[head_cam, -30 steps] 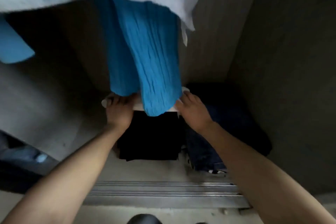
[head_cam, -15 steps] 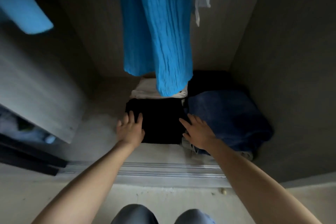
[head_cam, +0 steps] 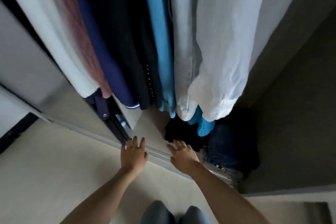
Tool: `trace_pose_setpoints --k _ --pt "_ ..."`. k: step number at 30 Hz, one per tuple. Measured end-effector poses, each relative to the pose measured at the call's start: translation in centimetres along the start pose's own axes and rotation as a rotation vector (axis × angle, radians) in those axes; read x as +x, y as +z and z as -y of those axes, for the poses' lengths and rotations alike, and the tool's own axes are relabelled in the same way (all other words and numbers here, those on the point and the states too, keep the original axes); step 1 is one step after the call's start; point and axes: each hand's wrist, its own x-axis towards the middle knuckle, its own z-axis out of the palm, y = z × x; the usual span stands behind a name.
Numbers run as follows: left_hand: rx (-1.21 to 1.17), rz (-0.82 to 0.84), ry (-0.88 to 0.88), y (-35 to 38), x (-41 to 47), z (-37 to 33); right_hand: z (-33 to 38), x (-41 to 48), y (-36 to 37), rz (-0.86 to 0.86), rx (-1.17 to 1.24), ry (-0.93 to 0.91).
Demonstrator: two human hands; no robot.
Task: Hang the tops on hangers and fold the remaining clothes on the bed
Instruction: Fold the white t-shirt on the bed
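I look down into an open wardrobe. Several tops hang in a row: a cream one [head_cam: 54, 42], a pink one [head_cam: 80, 38], a navy one [head_cam: 101, 45], a bright blue one [head_cam: 160, 45] and a large white shirt [head_cam: 236, 42]. On the wardrobe floor lie a folded black garment [head_cam: 174, 132] and folded dark blue jeans [head_cam: 231, 147]. My left hand [head_cam: 134, 154] hovers with spread fingers over the sliding-door track [head_cam: 158, 152], holding nothing. My right hand [head_cam: 183, 156] is also spread and empty, its fingertips at the black garment's front edge.
The wardrobe's sliding door [head_cam: 23, 63] stands at the left. A dark side wall [head_cam: 291, 114] closes off the right. Pale floor [head_cam: 54, 178] lies in front, and my knees [head_cam: 172, 212] show at the bottom edge.
Both hands have drawn back from the folded stack to the door track, empty. My view has lifted and pulled away, so the hanging tops now fill the upper frame.
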Motion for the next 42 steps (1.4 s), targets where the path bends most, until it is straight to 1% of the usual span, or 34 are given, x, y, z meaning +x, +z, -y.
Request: trace_pose_setpoints --k 2,4,5,7,9,11,13,15,16,17,18,21,24,27,29,32,34,35,37,39,41,42 --pt "-0.039 -0.01 -0.025 -3.9 -1.9 2.8 3.0 -1.0 -3.9 -0.007 -0.037 -0.064" --pt "-0.045 -0.121 -0.064 -6.9 -2.9 5.4 5.7 -1.7 -7.4 -0.011 -0.077 -0.127" --pt "-0.08 -0.145 -0.094 -8.3 -3.4 6.3 7.0 -2.1 -8.8 -0.002 -0.096 -0.154" --pt "-0.066 -0.134 -0.129 -13.0 -5.2 8.0 9.8 -2.9 -12.3 0.009 -0.143 -0.217" --pt "-0.069 -0.132 -0.204 -16.9 -6.3 9.5 12.5 -3.3 -15.8 -0.006 -0.185 -0.283" --pt "-0.03 -0.247 -0.276 -20.1 -6.3 11.5 15.1 -3.1 -19.9 -0.064 -0.213 -0.366" --pt "-0.043 -0.316 -0.333 -23.4 -5.9 13.8 17.8 -2.5 -24.0 -0.144 -0.267 -0.442" --pt "-0.071 -0.403 -0.375 -25.8 -5.0 15.8 19.7 -1.8 -27.1 -0.217 -0.308 -0.471" --pt "-0.109 -0.492 -0.389 -27.2 -4.6 17.3 20.9 -1.3 -28.7 -0.251 -0.335 -0.476" --pt "-0.139 -0.559 -0.362 -28.6 -4.1 18.5 21.7 -0.9 -30.0 -0.278 -0.371 -0.476" --pt "-0.115 -0.608 -0.33 -29.8 -3.5 20.0 22.7 -0.4 -31.4 -0.314 -0.415 -0.492" --pt "-0.103 -0.672 -0.261 -34.4 -1.7 24.4 25.8 1.4 -36.2 -0.589 -0.539 -0.583" --pt "-0.084 -0.793 -0.187 -39.3 0.3 28.1 29.6 3.0 -41.4 -0.767 -0.72 -0.591" --pt "-0.05 -0.912 -0.074 -42.8 2.5 30.9 33.0 4.4 -45.9 -0.873 -0.887 -0.576" --pt "-0.063 -0.964 0.01 -44.1 4.2 31.7 34.2 5.0 -47.8 -0.855 -0.981 -0.51" --pt "-0.101 -0.945 0.118 -44.2 6.2 31.9 35.2 5.1 -48.9 -0.788 -1.078 -0.326" --pt "-0.154 -0.908 0.161 -43.7 7.3 31.5 35.2 5.6 -49.0 -0.749 -1.179 -0.316" --pt "-0.179 -0.888 0.171 -43.3 7.6 31.4 35.2 5.8 -49.1 -0.707 -1.232 -0.285" --pt "-0.187 -0.87 0.195 -42.9 8.2 31.4 35.6 5.9 -49.7 -0.68 -1.347 -0.23" --pt "-0.2 -0.865 0.212 -42.8 8.6 31.4 36.3 5.8 -50.0 -0.607 -1.37 -0.177" --pt "-0.219 -0.878 0.227 -42.8 8.8 31.5 36.6 5.8 -50.0 -0.603 -1.415 -0.171" --pt "-0.223 -0.871 0.231 -42.9 8.8 31.4 36.6 6.2 -49.9 -0.641 -1.455 -0.204"
